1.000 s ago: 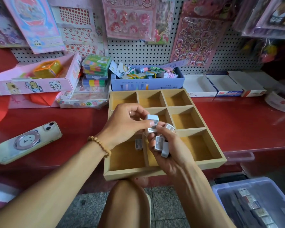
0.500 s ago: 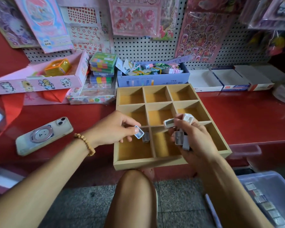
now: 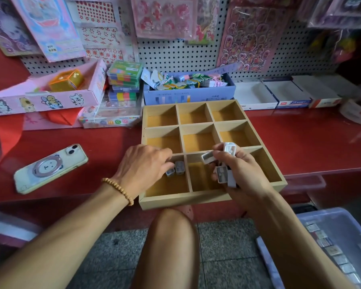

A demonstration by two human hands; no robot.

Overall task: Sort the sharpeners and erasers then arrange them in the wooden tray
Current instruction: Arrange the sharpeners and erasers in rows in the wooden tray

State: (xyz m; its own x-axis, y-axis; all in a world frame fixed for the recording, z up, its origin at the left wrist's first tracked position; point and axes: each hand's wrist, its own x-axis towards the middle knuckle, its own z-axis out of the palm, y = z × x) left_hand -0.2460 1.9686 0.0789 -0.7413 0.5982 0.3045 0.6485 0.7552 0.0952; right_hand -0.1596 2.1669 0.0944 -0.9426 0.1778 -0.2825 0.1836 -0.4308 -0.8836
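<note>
A wooden tray (image 3: 183, 200) with nine compartments lies on the red counter in front of me. My left hand (image 3: 142, 165) reaches into its near-left compartment, fingertips pinching a small blue-white sharpener (image 3: 170, 171) low beside another grey sharpener (image 3: 179, 167) that rests there. My right hand (image 3: 240, 170) hovers over the near-middle and near-right compartments, holding a bunch of several white and grey sharpeners (image 3: 222, 174). The other compartments show bare wood.
A phone (image 3: 50, 167) lies left of the tray. Behind it stand a blue box of tags (image 3: 188, 94), stacked colourful boxes (image 3: 124, 82), a pink box (image 3: 44, 99) and white cartons (image 3: 277, 97). A clear bin with small items (image 3: 333, 247) sits low right. My knee (image 3: 171, 232) is below the tray.
My left hand took a sharpener from the bunch in my right hand and carried it down into the near-left compartment. My right hand drifted right over the tray.
</note>
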